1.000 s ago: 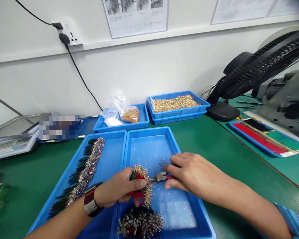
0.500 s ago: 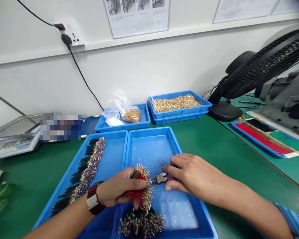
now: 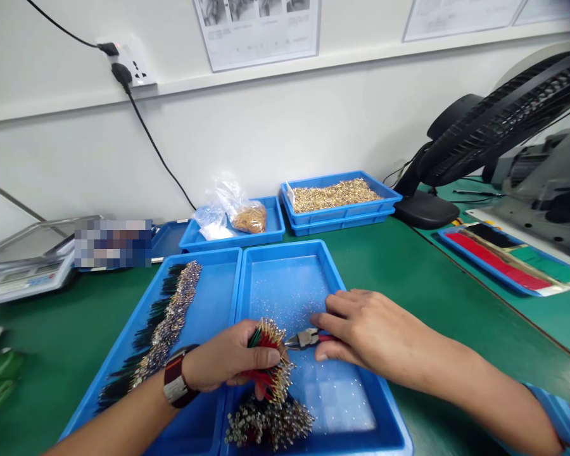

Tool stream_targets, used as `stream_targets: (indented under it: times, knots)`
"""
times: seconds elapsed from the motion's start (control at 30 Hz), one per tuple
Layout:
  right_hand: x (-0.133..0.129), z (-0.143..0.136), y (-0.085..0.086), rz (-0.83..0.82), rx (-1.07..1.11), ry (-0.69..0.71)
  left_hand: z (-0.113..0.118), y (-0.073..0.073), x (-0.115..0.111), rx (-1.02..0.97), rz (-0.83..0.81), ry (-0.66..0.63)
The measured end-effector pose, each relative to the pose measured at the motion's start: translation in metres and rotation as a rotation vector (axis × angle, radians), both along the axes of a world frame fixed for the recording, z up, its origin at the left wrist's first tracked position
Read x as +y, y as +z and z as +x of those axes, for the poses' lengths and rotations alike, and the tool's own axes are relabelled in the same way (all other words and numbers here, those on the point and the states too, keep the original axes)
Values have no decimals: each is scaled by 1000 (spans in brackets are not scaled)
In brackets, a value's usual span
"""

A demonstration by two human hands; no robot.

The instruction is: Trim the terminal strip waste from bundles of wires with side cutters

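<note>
Left grip point(image 3: 230, 354) closed on gold-tipped red-green wire bundle point(image 3: 281, 375), right grip point(image 3: 368, 326) on red-handled metal pliers point(image 3: 306, 339); work seemingly midway, remainder unclear

Open lane: green table point(image 3: 375, 259) right of the right-hand tray point(image 3: 285, 275), reaching back to the fan point(image 3: 494, 123). Right forearm crosses its near end. Tray's far half open from above, low walls. Near end blocked by a pin bundle point(image 3: 270, 423). Pliers point(image 3: 306, 339) fill the narrow gap between left hand point(image 3: 235, 358) and right hand point(image 3: 370, 326). Stacked trays point(image 3: 344, 217) bar the back.
</note>
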State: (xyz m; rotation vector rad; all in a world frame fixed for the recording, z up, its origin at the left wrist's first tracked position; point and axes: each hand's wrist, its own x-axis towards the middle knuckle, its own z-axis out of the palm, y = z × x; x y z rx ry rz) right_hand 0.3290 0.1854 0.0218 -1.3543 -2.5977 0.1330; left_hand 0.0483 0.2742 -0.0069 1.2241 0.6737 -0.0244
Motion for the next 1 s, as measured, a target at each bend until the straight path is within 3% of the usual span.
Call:
stream_targets:
  times: [0.33,0.7,1.0]
  knots:
    - [-1,-3,2,-83,4,43,-2,-1,0,-5,-38,-6]
    - [-2,-4,-3,-53,-23,17,0,-2,-1,9,-12,46]
    - [-5,0,10,-35,35,17,1,-4,0,-35,133,-17]
